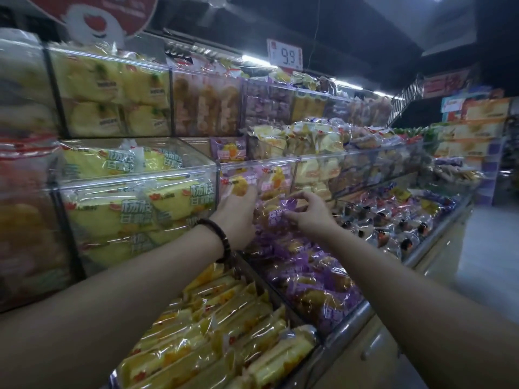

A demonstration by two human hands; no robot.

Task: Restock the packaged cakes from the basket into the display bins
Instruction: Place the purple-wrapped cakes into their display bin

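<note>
My right hand (pixel 310 213) pinches a purple-wrapped cake (pixel 280 214) by its crinkled wrapper, thumb and fingertips closed on the plastic. It hangs just above the heap of purple packs (pixel 311 279) in the open lower bin (pixel 354 318). My left hand (pixel 237 220), a bead bracelet (pixel 223 240) at the wrist, reaches in just beside it. Its fingers lie up against a pink-and-yellow pack (pixel 241 185) at the front of the clear upper bin (pixel 252 163), but they are partly lost among the wrappers, and I cannot tell whether they grip anything. That bin's clear front wall hangs right above my knuckles. To my left a clear box of yellow-green packs (pixel 134 209) juts out, its corner near my left wrist. Beneath my forearms lie rows of yellow packs (pixel 224 327), set off from the purple heap by a dark divider (pixel 269 287). Further right, dark-centred packs (pixel 398 226) fill the next section. A price card (pixel 285 56) reading 9.9 stands up top.
</note>
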